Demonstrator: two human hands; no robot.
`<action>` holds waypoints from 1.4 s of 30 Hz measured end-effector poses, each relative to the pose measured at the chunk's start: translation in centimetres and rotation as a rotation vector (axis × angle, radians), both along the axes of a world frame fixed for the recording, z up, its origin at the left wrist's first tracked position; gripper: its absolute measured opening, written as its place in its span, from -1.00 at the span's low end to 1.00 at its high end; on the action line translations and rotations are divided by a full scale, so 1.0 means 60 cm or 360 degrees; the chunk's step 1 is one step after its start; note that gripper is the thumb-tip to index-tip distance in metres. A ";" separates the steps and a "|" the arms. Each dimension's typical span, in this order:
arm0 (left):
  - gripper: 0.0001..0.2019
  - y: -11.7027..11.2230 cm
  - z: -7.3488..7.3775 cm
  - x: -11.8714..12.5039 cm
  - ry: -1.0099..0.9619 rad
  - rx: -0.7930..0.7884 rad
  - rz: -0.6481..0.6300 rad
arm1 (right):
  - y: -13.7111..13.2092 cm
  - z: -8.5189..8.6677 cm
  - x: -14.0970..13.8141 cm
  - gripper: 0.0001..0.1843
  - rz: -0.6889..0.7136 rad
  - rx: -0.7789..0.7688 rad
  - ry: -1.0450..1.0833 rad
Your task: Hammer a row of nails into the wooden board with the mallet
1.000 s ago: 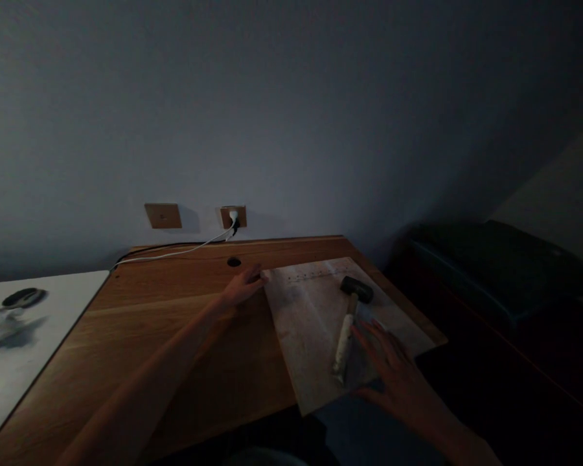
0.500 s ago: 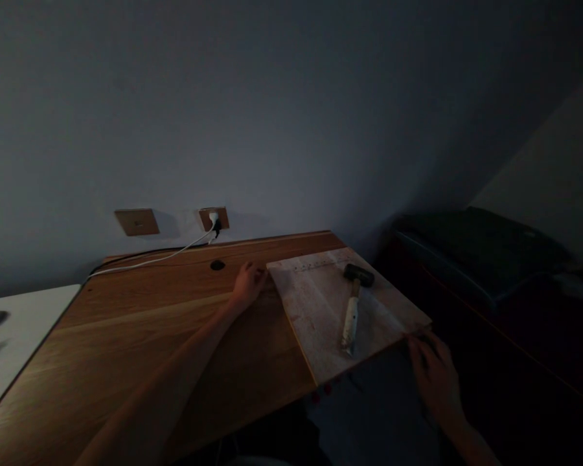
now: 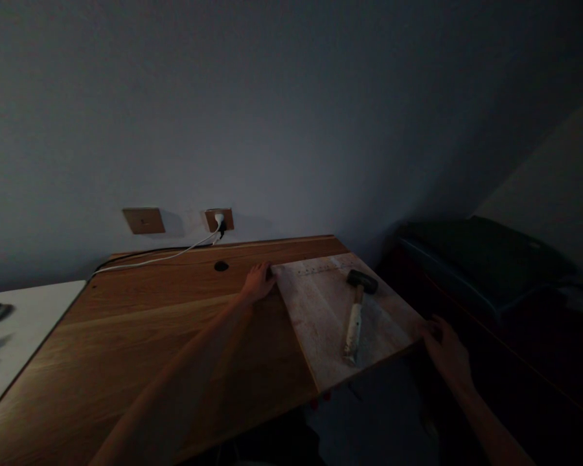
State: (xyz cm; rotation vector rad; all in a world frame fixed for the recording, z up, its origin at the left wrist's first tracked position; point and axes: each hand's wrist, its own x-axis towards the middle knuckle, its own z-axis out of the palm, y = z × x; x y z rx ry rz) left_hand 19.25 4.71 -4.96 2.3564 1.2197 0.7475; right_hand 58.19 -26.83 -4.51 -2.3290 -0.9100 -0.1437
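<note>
A pale, stained square board [image 3: 315, 323] lies flat on the right end of the wooden desk. My left hand [image 3: 259, 282] holds the board's far left corner, its fingers closed at the edge. At the opposite, near right corner, my right hand [image 3: 445, 349] grips the board with thumb and fingers. On top of the board rests a mallet [image 3: 354, 323], its dark head toward the wall and its worn white handle toward me. A row of small dark marks or holes runs along the board's far edge.
The wooden desk [image 3: 175, 343] stands against the wall. White and black cables [image 3: 175, 254] run from a wall socket [image 3: 212, 220] beside a second wall plate [image 3: 144, 221]. A white table [image 3: 24, 323] with a dark roll-like object adjoins on the left. Dark bedding-like bulk [image 3: 495, 259] lies right.
My right hand has shifted outward around the near right corner of the board. My left hand has closed in on the far left corner. The view has shifted slightly.
</note>
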 end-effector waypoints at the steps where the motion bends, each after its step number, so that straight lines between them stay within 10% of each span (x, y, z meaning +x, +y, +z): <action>1: -0.58 0.001 0.002 -0.001 0.0008 0.0000 -0.0008 | 0.000 0.006 0.000 -0.05 -0.0038 0.0000 0.0039; 9: -0.58 -0.005 0.017 -0.063 0.0076 0.0053 0.0066 | -0.014 0.025 -0.050 -0.17 -0.0018 0.0023 0.0005; 22: -0.59 -0.051 0.000 -0.385 0.0199 0.0244 0.0833 | -0.004 0.045 -0.290 -0.50 0.0877 0.0168 -0.0190; 28: -0.69 -0.096 0.037 -0.386 -0.0106 0.0529 0.0509 | 0.203 0.105 -0.384 -0.66 0.1311 0.0440 0.0050; 33: -0.72 -0.122 0.053 -0.369 -0.0133 0.0301 0.0079 | 0.370 0.076 -0.450 -0.74 0.1409 0.0431 0.0081; 42: -0.57 -0.135 0.054 -0.367 -0.0009 0.0200 0.0023 | 0.388 0.030 -0.454 -0.79 0.1455 0.0359 -0.0082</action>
